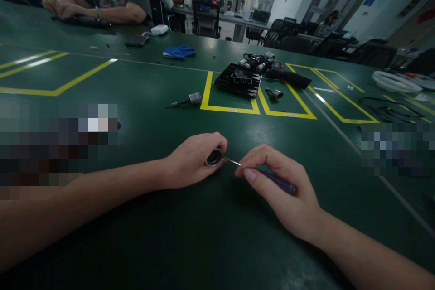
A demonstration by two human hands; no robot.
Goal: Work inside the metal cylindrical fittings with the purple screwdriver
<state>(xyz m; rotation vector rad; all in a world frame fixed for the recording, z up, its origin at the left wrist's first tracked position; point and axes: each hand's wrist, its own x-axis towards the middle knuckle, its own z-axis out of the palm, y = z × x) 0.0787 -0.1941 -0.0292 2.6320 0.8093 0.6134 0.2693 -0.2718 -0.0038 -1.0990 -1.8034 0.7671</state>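
Just above the green table, my left hand (193,158) is closed around a small dark cylindrical part with a round metal rim (214,157); its open end faces me. My right hand (282,190) grips a screwdriver (277,182) with a dark purple handle between thumb and fingers. The thin metal shaft points left and its tip reaches the side of the part by my left fingers. Whether the tip sits in a screw is too small to tell. Farther off lie a grey metal piece with a thin rod (190,99) and a small metal cylinder (274,94).
Yellow tape (231,110) marks boxes on the green table (142,235). A black glossy bag (236,80), a bundle of cables (260,61) and a blue glove (179,52) lie beyond my hands. Across the table sits a person (115,2). At right lies a black cable (384,108).
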